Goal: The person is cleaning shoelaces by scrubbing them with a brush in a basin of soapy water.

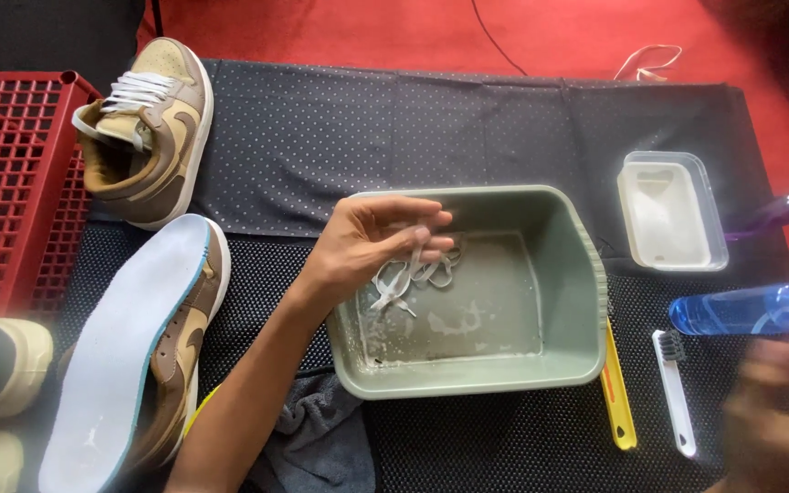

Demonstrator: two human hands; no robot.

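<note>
My left hand (372, 245) reaches over the rim of a grey-green plastic basin (586, 301) and grips a bunch of white shoelaces (413, 274) that dangle into shallow soapy water. My right hand (778, 402) is blurred at the lower right edge, next to a blue spray bottle (746, 309); whether it holds anything cannot be told. A white toothbrush (673, 393) and a yellow brush handle (617, 393) lie between basin and right hand.
A tan and brown sneaker (148, 132) with laces stands at upper left by a red plastic crate (6, 192). Its mate (143, 356) lies sole-up at lower left. A grey cloth (317, 438) sits below the basin. A clear lidded container (673, 212) and a purple bottle (778, 212) are at right.
</note>
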